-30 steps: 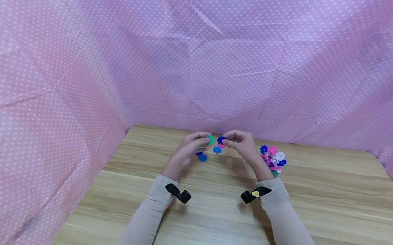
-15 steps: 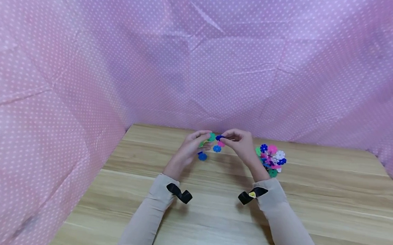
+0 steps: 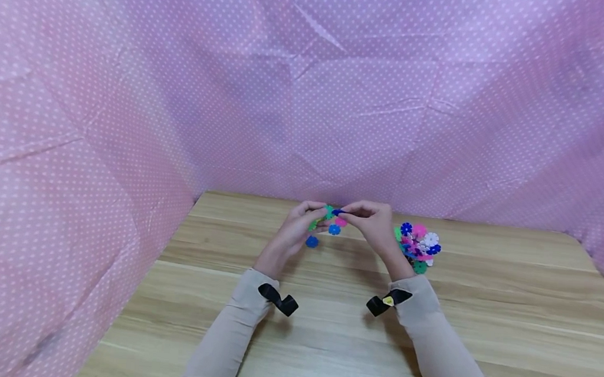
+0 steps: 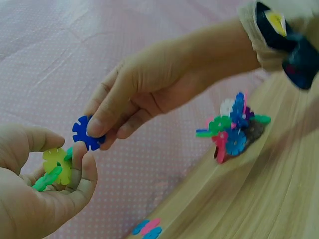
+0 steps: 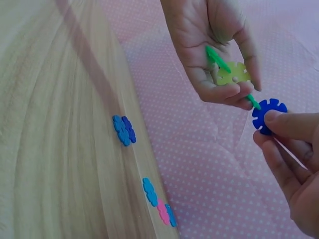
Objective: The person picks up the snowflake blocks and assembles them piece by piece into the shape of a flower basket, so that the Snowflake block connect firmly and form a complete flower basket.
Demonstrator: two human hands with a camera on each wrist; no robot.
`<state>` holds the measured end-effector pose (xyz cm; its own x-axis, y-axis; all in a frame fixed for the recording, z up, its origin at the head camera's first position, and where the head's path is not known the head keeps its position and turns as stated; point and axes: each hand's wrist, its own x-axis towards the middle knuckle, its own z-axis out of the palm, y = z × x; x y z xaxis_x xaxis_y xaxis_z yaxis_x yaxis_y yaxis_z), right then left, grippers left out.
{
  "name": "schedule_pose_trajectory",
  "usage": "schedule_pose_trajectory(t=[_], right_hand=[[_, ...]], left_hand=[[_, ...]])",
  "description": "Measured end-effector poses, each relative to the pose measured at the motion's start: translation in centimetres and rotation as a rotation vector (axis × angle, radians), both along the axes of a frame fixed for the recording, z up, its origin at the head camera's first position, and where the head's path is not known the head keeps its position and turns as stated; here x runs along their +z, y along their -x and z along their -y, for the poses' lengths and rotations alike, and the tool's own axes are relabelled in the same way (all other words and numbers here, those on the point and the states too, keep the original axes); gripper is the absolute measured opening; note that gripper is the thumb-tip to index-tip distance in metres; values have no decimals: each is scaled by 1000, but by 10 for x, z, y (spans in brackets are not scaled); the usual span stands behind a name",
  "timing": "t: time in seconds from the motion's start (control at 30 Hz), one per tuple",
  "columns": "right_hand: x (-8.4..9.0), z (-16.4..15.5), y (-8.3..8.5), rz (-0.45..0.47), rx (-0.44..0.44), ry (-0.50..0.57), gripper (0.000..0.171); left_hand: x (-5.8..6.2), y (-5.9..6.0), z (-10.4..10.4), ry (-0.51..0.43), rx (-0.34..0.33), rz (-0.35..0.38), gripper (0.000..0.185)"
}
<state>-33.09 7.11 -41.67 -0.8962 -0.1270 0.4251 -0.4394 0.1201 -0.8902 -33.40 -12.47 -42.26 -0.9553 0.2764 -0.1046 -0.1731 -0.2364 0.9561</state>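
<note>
Pink dotted cloth walls a wooden table [image 3: 322, 332]. The right hand [image 4: 149, 94] pinches a blue disc [image 4: 85, 133] by its rim, touching the green and yellow piece [image 4: 54, 167] cupped in the left hand [image 5: 214, 45]; slot should meet slot squarely. Spare discs [image 3: 417, 245] lie near.

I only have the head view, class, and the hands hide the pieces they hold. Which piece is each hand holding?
Observer: The right hand pinches a dark blue notched plastic disc between thumb and fingertips.
Operator: And the left?
Observer: The left hand cups a yellow notched plastic disc with a green disc slotted through it.
Operator: Are the blue and the green joined?
Observer: In the right wrist view the blue disc's edge meets the tip of the green disc; whether it is slotted in cannot be told.
</note>
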Motion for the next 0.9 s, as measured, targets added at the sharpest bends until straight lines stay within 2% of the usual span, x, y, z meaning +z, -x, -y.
schedule_pose_trajectory(t=[0.3, 0.47, 0.63, 0.77, 0.9], right_hand=[[-1, 2, 2, -35, -23, 52, 9], [0, 2, 4, 7, -2, 68, 9], [2, 0, 8, 61, 23, 19, 10], [3, 0, 8, 103, 59, -32, 11], [3, 2, 7, 117, 68, -28, 13]], left_hand=[[7, -4, -9, -47, 33, -8, 23], [8, -2, -6, -71, 22, 22, 20], [12, 2, -2, -14, -26, 74, 16], [13, 4, 0, 47, -71, 74, 20], [13, 6, 2, 86, -97, 65, 29]])
